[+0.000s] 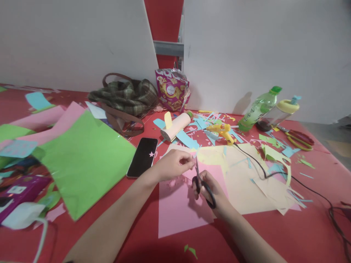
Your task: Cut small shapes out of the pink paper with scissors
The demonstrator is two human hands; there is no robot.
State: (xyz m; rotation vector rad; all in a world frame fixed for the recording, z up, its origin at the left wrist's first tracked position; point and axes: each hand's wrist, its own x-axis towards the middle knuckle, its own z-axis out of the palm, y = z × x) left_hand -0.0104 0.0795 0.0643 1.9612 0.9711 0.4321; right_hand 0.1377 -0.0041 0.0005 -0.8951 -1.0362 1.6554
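Note:
My right hand (212, 188) has its fingers in the black handles of a pair of scissors (210, 193), whose blades point away from me. Close to the blade tips, my left hand (175, 164) pinches what looks like a small piece of pink paper, mostly hidden by the fingers. Below both hands lies a pink paper sheet (178, 215). Left of my left hand is a black phone (141, 160) with a tiny pink paper star (151, 154) on its screen.
Behind my hands are a paper-covered tube (178, 126), a yellow glue gun (223, 132) with a black cord, and scattered blue scraps. A green bottle (259, 109) leans at the back right near red-handled scissors (298, 140). Green paper (90, 164) and a plaid bag (126, 95) lie left.

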